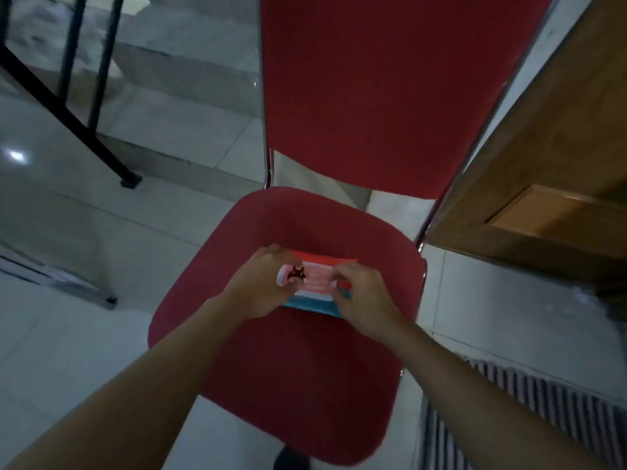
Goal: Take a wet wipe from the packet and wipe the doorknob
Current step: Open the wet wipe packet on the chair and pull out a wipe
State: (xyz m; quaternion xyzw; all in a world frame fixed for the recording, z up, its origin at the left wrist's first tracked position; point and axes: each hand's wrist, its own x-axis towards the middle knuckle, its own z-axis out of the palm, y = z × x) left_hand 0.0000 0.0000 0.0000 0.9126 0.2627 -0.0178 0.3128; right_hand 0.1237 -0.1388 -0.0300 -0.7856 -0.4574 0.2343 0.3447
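A packet [314, 284] of wet wipes lay flat on the seat of a red chair [288, 368], toward the seat's back edge and roughly midway between its left and right edges. The packet was striped red, white and blue-green, with pale print on its top face that was too blurred to read.

The left hand [261, 286] sat over the packet's left end, its fingers curled down, and it pinched a small pink-and-white flap [290, 275] with a dark cartoon figure on it, which looked to be the packet's resealable label, though the picture was soft there. The flap stood raised off the packet's top. The right hand [364, 295] gripped the packet's right end, fingers bent over the top and the thumb at the near edge, holding it against the seat. Both bare forearms reached in from the bottom corners of the view.

The chair's red backrest [390, 86] rose behind the seat on a chrome frame. A wooden door [549, 184] with a recessed panel stood just to the right of the chair. The floor [68, 252] was pale glossy tile; a black metal frame [84, 96] stood at the far left, and a striped mat [543, 412] lay near the chair's right front corner.
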